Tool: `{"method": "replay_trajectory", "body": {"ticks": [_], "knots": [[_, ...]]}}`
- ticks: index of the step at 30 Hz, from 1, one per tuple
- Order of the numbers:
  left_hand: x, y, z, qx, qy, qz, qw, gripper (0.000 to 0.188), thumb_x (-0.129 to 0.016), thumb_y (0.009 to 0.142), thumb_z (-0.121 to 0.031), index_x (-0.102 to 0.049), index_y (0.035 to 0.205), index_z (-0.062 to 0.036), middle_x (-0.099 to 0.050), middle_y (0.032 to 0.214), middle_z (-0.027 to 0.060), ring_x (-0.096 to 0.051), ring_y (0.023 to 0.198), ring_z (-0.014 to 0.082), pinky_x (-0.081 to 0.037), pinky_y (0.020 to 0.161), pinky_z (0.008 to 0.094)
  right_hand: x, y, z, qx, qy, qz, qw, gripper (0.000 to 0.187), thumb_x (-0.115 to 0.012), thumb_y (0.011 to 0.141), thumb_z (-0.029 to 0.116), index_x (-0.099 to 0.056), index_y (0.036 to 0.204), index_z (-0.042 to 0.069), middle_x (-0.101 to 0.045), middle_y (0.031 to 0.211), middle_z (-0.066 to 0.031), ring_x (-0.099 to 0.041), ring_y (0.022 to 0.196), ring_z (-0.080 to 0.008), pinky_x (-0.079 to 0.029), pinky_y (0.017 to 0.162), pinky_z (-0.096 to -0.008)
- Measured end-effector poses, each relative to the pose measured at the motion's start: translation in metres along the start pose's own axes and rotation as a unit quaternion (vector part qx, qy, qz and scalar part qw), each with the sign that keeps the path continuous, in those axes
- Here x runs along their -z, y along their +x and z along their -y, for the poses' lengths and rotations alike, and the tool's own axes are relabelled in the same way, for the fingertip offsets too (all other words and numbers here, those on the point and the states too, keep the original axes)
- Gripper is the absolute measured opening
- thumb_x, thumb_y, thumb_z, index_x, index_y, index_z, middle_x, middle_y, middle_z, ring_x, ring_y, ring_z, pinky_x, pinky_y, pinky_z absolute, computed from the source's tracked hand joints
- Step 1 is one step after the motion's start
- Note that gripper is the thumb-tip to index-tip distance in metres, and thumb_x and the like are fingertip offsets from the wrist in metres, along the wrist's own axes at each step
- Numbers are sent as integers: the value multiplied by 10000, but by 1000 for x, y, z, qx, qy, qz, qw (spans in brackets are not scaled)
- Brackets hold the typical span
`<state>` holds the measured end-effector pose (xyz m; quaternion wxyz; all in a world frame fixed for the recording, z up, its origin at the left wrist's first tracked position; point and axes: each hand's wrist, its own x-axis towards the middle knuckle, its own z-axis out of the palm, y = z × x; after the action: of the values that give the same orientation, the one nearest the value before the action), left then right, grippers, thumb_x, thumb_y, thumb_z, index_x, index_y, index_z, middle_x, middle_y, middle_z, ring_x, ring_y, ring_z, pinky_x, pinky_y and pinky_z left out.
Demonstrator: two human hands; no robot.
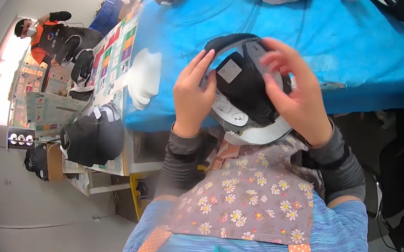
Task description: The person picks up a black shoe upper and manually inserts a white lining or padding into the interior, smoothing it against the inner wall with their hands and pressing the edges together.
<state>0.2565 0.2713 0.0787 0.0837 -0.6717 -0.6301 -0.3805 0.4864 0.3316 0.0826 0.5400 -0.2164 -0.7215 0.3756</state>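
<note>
Your left hand (194,95) pinches the black cap-like piece (251,89), right hand (302,86) spread opposite, likely keeping its hollow facing you!

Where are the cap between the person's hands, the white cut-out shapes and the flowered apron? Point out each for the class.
Cap (247,95): head view, on its black inner side.
White cut-out shapes (145,75): head view, middle of the pile.
Flowered apron (253,201): head view, on its patterned front.
</note>
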Motion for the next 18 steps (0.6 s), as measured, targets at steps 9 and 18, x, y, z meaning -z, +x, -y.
{"method": "replay_trajectory", "body": {"ticks": [9,18], "knots": [[-1,10,17,-122,94,-74,985,282,-696,846,4,-732,1114,-77,-706,1029,130,-675,917,318,-539,803,385,-47,62,-60,220,-256,41,940,158,-694,779,72,-637,927,74,-613,926,-64,-596,915,-289,-523,762,-404],[-12,6,15,-31,68,-112,991,104,-739,849,-5,-702,945,-11,-644,842,94,-598,726,212,-487,668,325,-57,63,-59,230,-309,30,922,100,-675,769,61,-646,861,88,-619,883,-32,-623,923,-232,-531,782,-344]]}}
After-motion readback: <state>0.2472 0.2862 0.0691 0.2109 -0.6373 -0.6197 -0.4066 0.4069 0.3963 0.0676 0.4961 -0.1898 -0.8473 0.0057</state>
